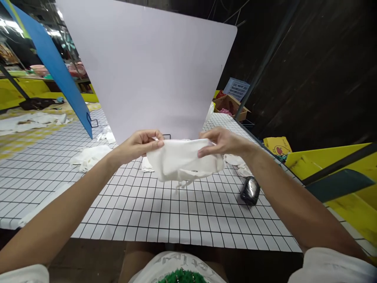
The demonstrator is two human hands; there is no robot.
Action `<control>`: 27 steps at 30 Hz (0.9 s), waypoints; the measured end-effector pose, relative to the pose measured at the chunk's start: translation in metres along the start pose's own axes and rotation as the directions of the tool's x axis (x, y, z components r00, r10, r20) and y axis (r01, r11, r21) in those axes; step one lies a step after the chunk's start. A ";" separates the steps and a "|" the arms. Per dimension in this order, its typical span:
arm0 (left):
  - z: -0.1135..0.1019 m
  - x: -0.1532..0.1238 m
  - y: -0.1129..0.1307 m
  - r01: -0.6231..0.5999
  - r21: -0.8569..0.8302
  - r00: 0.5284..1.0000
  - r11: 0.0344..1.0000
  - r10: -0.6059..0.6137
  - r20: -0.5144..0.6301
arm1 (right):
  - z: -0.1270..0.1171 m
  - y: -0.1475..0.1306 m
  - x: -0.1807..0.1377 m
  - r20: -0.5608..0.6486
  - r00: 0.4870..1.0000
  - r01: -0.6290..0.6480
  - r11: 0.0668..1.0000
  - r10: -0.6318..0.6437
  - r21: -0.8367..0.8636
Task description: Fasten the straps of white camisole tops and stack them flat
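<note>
A piece of white cloth (182,159) is stretched between my hands above the table, its lower edge hanging loose with a thin strip or thread trailing below. My left hand (143,143) pinches its upper left corner between thumb and fingers. On the other side my right hand (218,142) grips the cloth near its upper right end, thumb in front. Whether the cloth is a finished garment I cannot tell. Behind it, partly hidden, more white cloth (147,165) lies on the table.
The table has a white cover with black grid lines (182,220). A tall white panel (153,70) stands at the back, a blue panel (55,67) at left. White cloth heaps (90,157) lie left; a shiny black bundle (250,191) sits right. A cardboard box (243,114) stands at the far right.
</note>
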State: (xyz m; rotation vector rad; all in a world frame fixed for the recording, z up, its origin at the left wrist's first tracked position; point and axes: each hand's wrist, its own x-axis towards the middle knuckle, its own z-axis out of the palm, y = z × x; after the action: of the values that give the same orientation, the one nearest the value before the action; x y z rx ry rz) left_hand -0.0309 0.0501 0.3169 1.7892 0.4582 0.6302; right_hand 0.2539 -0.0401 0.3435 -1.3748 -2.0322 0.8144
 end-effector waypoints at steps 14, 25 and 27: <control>-0.081 -0.021 -0.024 0.150 -0.076 0.966 0.986 -0.162 -0.200 | -0.039 0.018 -0.039 -0.262 0.965 0.087 0.954 -0.009 0.288; -0.097 -0.089 -0.018 0.347 0.104 0.936 0.932 -0.337 -0.101 | -0.061 0.008 -0.068 -0.343 0.910 -0.078 0.910 0.232 0.408; -0.103 -0.098 -0.008 0.292 0.124 0.945 0.948 -0.266 -0.191 | -0.058 0.015 -0.052 -0.377 0.897 -0.070 0.917 0.230 0.393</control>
State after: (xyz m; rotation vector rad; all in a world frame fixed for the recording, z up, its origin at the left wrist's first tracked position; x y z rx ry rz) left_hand -0.1718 0.0716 0.3141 1.7740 0.8829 0.5624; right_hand 0.3219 -0.0747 0.3650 -1.3590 -1.3730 0.8349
